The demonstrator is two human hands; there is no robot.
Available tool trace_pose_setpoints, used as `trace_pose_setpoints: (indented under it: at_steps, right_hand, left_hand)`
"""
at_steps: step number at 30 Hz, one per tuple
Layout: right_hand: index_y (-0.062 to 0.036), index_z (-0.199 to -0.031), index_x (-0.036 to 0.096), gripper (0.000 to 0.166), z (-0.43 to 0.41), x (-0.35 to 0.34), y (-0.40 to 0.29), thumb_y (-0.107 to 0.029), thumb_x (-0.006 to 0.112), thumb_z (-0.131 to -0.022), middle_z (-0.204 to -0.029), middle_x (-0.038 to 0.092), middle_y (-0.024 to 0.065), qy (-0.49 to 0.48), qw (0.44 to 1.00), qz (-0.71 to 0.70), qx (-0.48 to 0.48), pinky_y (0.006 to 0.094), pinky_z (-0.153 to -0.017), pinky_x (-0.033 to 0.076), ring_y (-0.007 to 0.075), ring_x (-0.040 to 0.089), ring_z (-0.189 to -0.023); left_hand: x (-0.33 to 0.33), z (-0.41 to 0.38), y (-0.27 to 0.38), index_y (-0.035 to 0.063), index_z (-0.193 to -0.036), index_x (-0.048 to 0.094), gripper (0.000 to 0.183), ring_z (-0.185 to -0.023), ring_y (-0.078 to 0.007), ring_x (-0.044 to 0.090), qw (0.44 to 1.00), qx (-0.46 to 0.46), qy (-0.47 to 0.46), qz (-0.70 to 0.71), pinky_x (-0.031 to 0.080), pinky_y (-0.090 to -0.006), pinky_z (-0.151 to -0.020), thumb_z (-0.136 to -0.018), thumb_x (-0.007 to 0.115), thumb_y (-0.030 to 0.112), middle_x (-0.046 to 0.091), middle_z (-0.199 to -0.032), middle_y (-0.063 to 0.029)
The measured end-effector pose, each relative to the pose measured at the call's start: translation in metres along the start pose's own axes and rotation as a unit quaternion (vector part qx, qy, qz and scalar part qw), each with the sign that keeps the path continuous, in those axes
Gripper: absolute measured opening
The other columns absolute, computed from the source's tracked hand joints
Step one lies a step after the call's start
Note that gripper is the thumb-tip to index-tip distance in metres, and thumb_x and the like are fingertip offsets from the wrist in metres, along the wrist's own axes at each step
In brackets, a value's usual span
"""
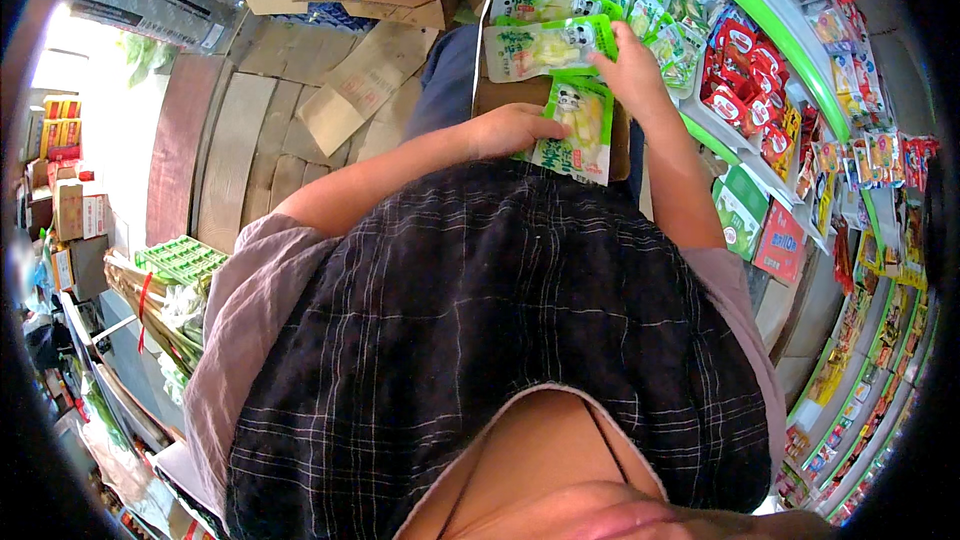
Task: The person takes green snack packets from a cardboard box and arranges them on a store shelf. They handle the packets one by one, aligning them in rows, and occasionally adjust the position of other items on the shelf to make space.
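Note:
An open cardboard box (510, 95) rests at the person's lap with green and clear snack packets in it. Pinched at its right end by my right hand (634, 71) is a packet with a panda print (547, 49), held level over the box. Another green packet (544, 1) lies just beyond it. My left hand (517, 127) has its fingers on the upper left part of a second panda packet (576, 127), which stands tilted at the box's near side. The left thumb is partly hidden.
Shelf trays to the right hold green packets (675, 49) and red packets (746, 82). A flattened cardboard piece (367, 94) lies on the floor at the left. Open cartons (375, 6) stand at the far side. A green plastic crate (182, 259) is at the left.

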State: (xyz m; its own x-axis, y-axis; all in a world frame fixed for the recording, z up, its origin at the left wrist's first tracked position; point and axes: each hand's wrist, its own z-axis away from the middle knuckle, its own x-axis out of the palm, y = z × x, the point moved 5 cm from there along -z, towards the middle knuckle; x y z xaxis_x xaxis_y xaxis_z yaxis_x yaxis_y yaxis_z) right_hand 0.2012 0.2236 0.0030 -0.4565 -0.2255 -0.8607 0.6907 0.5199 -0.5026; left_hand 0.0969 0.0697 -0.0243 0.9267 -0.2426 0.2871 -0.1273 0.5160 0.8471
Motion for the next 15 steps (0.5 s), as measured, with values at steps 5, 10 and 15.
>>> trace_pose_setpoints:
  at_steps: [5,10,15]
  right_hand:
    - [-0.0006,-0.121,0.041,0.062,0.004,-0.011,-0.039,-0.021,0.070,-0.071,-0.116,0.052,0.0218,0.131,0.965,0.152,-0.170,0.0405,-0.093,0.040,0.0345,0.050,-0.109]
    - [0.0004,-0.118,0.047,0.070,-0.027,0.026,-0.031,-0.031,0.076,-0.063,-0.113,0.054,0.0193,-0.077,0.970,0.149,-0.177,0.0388,-0.093,0.040,0.0340,0.050,-0.107]
    - [0.0017,-0.115,0.051,0.078,-0.047,0.045,-0.018,-0.042,0.079,-0.057,-0.112,0.055,0.0188,-0.197,0.960,0.159,-0.122,0.0379,-0.089,0.043,0.0325,0.053,-0.104]
  left_hand:
    - [0.001,0.004,0.003,-0.0018,-0.108,0.060,0.029,-0.092,-0.0121,0.058,0.998,-0.009,0.012,-0.053,0.045,-0.0263,-0.081,-0.090,0.051,0.019,0.061,-0.105,-0.0081]
    - [-0.001,0.002,0.001,-0.0018,-0.110,0.059,0.030,-0.093,-0.0130,0.058,0.999,-0.013,0.010,-0.041,0.045,-0.0266,-0.082,-0.089,0.052,0.019,0.062,-0.105,-0.0079]
    - [-0.003,0.001,-0.001,-0.0007,-0.110,0.059,0.030,-0.094,-0.0138,0.058,0.999,-0.043,0.026,-0.003,0.045,-0.0273,-0.083,-0.090,0.051,0.019,0.061,-0.107,-0.0079]
